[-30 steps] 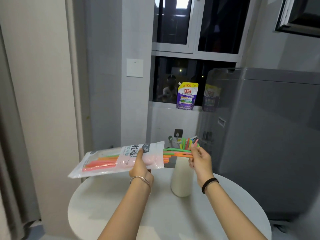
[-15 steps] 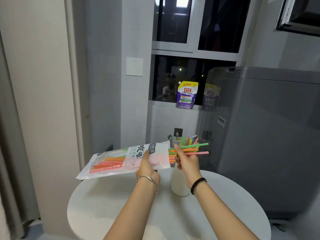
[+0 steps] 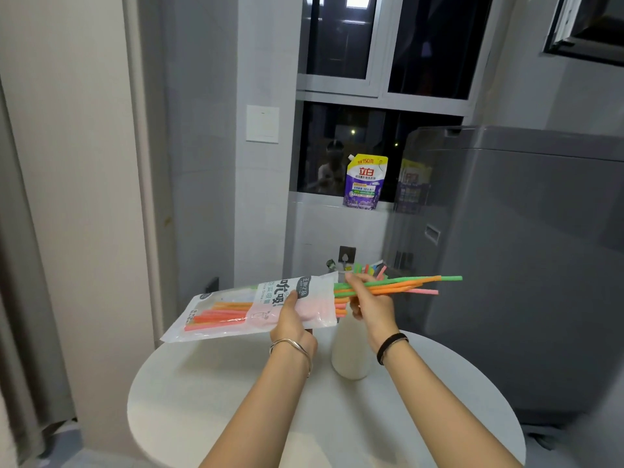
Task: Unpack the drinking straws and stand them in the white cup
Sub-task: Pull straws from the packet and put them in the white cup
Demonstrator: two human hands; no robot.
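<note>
My left hand [image 3: 293, 321] grips a clear plastic straw pack [image 3: 236, 309], held level above the table with its open end pointing right. Orange and pink straws lie inside it. My right hand [image 3: 369, 307] pinches a small bunch of green, orange and pink straws [image 3: 410, 285], drawn most of the way out to the right and held horizontal. The tall white cup [image 3: 349, 358] stands on the round white table [image 3: 209, 393] below my right hand. Several coloured straw tips [image 3: 369, 269] rise from the cup behind my fingers.
A large grey appliance [image 3: 526, 265] stands close on the right of the table. A purple detergent pouch [image 3: 366, 182] sits on the window sill behind. A white wall and a curtain lie on the left.
My right hand has pulled the bunch of straws further out of the pack to the right. The pack has shifted slightly right and up in my left hand.
</note>
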